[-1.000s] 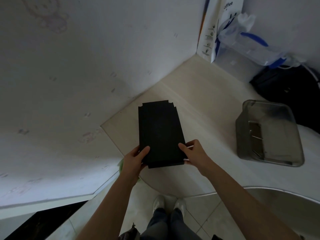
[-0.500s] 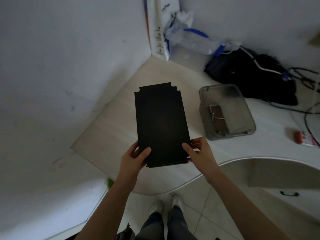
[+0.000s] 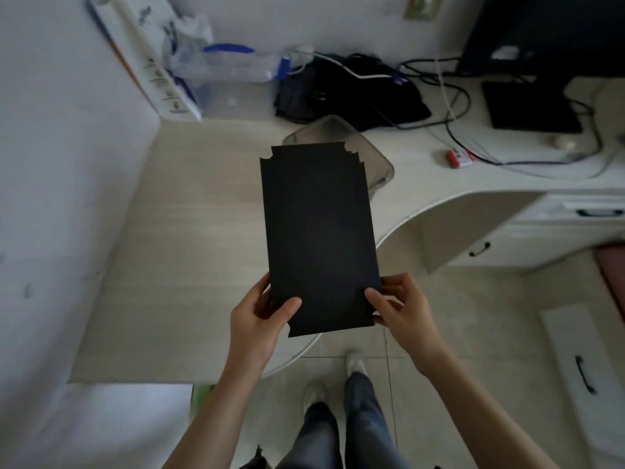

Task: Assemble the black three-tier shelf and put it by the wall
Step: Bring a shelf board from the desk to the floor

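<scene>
One panel stack (image 3: 318, 238) now before one tray (image 3: 376, 160)

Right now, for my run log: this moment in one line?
left hand: grips black shelf panel | right hand: grips it too | position: over desk

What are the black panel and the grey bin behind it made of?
Black panel: flat, matte, no glare, crisp notched corners; likely coated board or plastic, can't tell which. Grey bin: smoky translucent plastic, glossy rounded rim.
</scene>
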Demonstrator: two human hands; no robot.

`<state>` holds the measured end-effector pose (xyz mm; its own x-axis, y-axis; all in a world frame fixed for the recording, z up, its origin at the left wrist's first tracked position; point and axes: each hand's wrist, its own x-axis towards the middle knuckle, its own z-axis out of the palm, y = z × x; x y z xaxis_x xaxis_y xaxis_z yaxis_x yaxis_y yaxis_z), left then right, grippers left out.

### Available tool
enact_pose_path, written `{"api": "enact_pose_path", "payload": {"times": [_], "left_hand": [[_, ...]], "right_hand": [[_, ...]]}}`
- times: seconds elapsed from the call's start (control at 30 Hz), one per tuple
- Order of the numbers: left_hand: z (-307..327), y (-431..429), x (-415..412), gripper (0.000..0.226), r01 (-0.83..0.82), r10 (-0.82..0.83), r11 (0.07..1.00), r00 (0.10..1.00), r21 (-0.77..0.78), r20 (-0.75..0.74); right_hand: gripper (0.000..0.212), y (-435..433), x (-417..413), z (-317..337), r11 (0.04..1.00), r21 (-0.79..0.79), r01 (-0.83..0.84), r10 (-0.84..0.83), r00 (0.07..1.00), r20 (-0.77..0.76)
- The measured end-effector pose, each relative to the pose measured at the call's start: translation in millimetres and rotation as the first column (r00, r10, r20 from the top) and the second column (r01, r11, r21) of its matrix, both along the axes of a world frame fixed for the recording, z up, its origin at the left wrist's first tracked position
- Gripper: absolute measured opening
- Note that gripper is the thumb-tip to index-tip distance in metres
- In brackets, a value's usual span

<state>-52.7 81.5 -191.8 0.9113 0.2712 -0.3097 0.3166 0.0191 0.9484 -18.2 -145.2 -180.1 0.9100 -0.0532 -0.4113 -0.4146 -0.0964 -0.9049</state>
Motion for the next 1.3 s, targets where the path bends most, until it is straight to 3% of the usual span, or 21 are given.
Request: {"api": "enact_pose_path", "payload": {"times": [0.27, 0.63, 1.03, 1.3], "left_hand": [[-1, -53, -21, 0.047, 0.272, -0.271, 0.962, 0.962, -0.019, 0.017], [-4, -169, -55, 0.053, 0.504, -0.505, 0.863, 0.863, -0.04, 0.007], [-38, -352, -144, 0.051, 0.576, -0.592, 0.804, 0.799, -0.144, -0.108], [-81, -432, -152, 0.061, 0.704, -0.722, 0.691, 0.666, -0.163, -0.188]], "right_hand": [[0.022, -55, -77, 12, 0.974, -0.001, 0.227, -0.227, 0.974, -0.017], [0.025, -161, -177, -4, 0.889, 0.005, 0.457, -0.457, 0.889, -0.044], [0.022, -323, -296, -26, 0.808, -0.074, 0.585, -0.589, 0.8, -0.115], [0.024, -383, -336, -68, 0.721, -0.172, 0.671, -0.692, 0.708, -0.137]]}}
